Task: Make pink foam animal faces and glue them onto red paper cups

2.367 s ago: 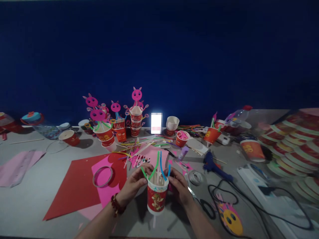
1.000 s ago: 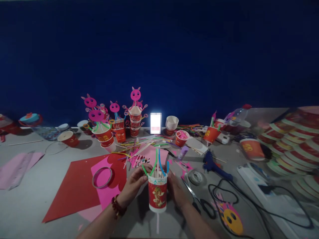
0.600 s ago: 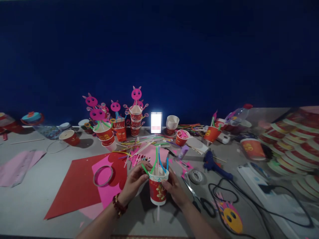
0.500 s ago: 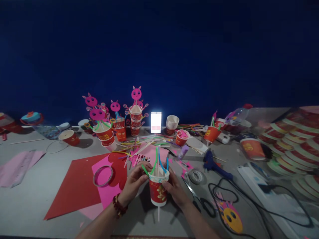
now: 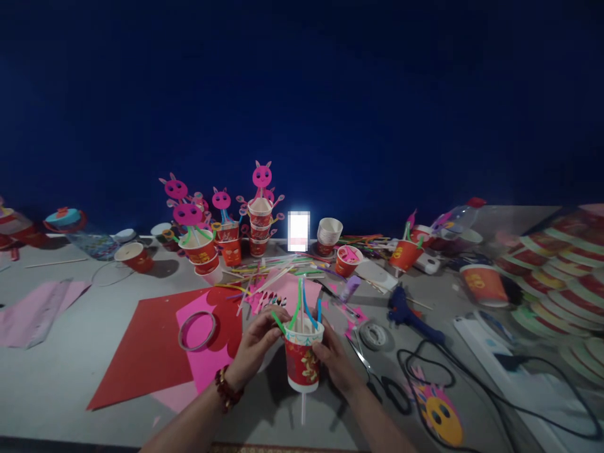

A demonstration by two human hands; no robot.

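Note:
A red paper cup [image 5: 302, 365] with a white rim stands upright between my hands, with a clear straw-like tube below its base. Green pipe cleaners [image 5: 297, 306] and blue pipe cleaners [image 5: 310, 306] rise over its rim, around a pale stick in the middle. My left hand [image 5: 259, 338] is curled at the cup's left upper side. Its thumb lies by the bent green end, and its other fingers go partly out of sight behind. My right hand [image 5: 334, 360] grips the right side, thumb on the front below the rim.
Left lie red paper [image 5: 136, 352] and a tape ring [image 5: 197, 331]. Right are scissors [image 5: 377, 377], a tape roll [image 5: 374, 335], a blue glue gun [image 5: 413, 318] with its cord, and a yellow paper face [image 5: 443, 420]. Behind stand decorated cups [image 5: 259, 220] and loose pipe cleaners.
The whole view has shifted slightly. Both hands keep nearly the same hold on the cup, which has barely turned or moved between them.

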